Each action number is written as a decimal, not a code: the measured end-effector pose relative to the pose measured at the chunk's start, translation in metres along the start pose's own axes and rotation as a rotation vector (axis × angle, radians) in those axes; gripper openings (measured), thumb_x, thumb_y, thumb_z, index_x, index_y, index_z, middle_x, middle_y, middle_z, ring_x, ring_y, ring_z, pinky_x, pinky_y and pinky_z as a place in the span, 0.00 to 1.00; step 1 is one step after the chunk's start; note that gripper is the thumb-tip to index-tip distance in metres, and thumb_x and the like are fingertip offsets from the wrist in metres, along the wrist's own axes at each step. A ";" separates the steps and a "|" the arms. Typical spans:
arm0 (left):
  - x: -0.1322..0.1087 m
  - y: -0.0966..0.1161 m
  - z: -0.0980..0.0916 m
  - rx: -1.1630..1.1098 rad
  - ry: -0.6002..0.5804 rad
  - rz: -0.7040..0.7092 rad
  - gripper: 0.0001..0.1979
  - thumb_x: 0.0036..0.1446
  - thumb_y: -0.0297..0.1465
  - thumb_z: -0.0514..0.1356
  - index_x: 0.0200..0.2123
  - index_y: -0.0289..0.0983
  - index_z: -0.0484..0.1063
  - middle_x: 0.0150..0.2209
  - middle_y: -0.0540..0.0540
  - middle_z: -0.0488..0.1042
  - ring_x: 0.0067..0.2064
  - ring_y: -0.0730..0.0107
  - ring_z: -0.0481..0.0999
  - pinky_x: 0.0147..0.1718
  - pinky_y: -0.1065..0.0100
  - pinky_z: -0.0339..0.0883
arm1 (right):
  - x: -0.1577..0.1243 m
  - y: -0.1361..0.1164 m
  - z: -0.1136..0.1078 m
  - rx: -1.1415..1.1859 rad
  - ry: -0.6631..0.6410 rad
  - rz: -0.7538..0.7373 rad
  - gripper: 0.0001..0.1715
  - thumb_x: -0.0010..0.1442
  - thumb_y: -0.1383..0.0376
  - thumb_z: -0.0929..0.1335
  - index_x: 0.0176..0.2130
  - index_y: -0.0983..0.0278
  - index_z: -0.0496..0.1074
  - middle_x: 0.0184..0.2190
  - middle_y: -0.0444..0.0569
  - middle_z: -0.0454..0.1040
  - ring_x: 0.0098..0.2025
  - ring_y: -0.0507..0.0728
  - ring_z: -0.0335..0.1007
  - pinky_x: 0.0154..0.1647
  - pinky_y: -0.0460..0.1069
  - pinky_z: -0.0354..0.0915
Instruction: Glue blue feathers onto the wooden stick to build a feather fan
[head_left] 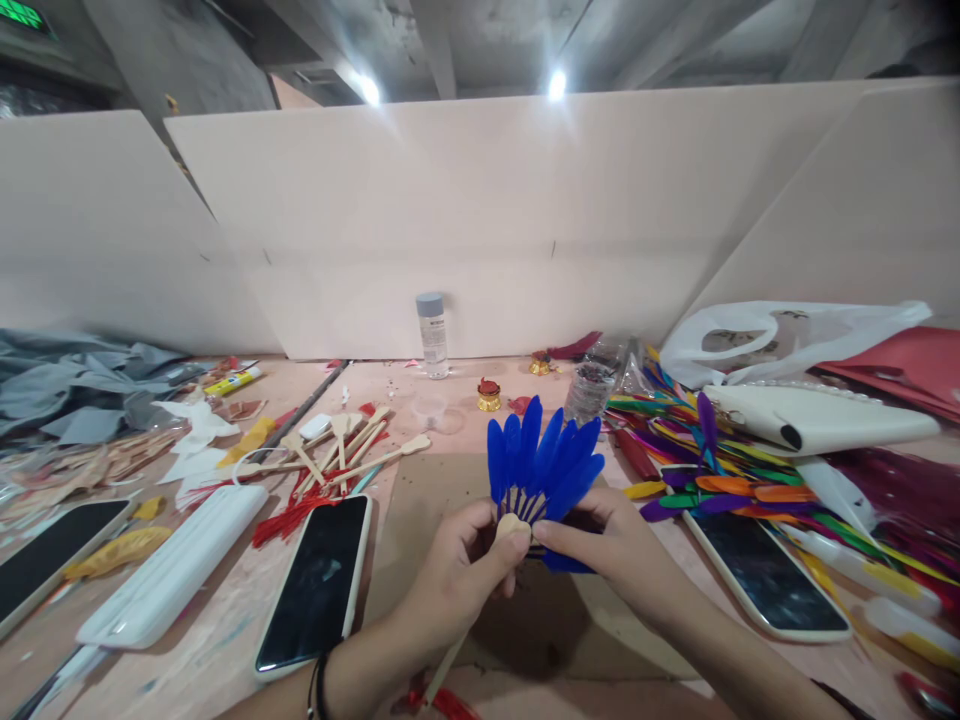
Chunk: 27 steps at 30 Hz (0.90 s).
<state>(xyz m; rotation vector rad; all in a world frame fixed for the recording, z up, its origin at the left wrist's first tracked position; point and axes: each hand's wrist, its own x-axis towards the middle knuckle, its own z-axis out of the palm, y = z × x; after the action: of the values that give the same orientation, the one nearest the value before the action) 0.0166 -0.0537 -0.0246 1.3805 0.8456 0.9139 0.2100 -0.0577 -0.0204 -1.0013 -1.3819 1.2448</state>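
In front of me is a small fan of bright blue feathers, spread upward from a pale wooden handle. My left hand is closed around the rounded top of the handle, its thumb pressed on the wood. At the feather bases, my right hand is pinched, thumb in front and fingers behind. Another blue feather sticks out low, below the right hand. The handle's thin stick runs down to a red tassel at the bottom edge. Underneath lies a brown cardboard sheet.
Wooden handles with red tassels lie left, near a phone and a white power bank. Colourful feathers partly cover another phone at right. A clear bottle stands behind, before white boards.
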 end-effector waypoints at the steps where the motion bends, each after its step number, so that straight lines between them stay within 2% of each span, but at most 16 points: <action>1: 0.000 0.000 0.000 0.000 -0.003 0.001 0.23 0.60 0.51 0.66 0.32 0.37 0.71 0.23 0.55 0.67 0.22 0.75 0.66 0.23 0.73 0.58 | 0.000 0.000 0.000 -0.004 0.000 -0.005 0.11 0.55 0.57 0.78 0.38 0.58 0.87 0.39 0.49 0.87 0.40 0.62 0.81 0.47 0.55 0.74; 27: 0.001 -0.001 -0.001 -0.008 -0.029 0.004 0.23 0.59 0.51 0.67 0.32 0.36 0.70 0.24 0.55 0.67 0.22 0.77 0.67 0.23 0.73 0.59 | -0.002 0.002 0.000 -0.030 0.024 0.001 0.08 0.55 0.60 0.77 0.36 0.57 0.87 0.38 0.47 0.88 0.39 0.60 0.81 0.43 0.53 0.73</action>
<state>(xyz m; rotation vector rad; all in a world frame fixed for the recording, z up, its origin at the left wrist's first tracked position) 0.0159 -0.0519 -0.0255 1.3854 0.8171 0.8973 0.2100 -0.0590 -0.0222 -1.0342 -1.3862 1.2120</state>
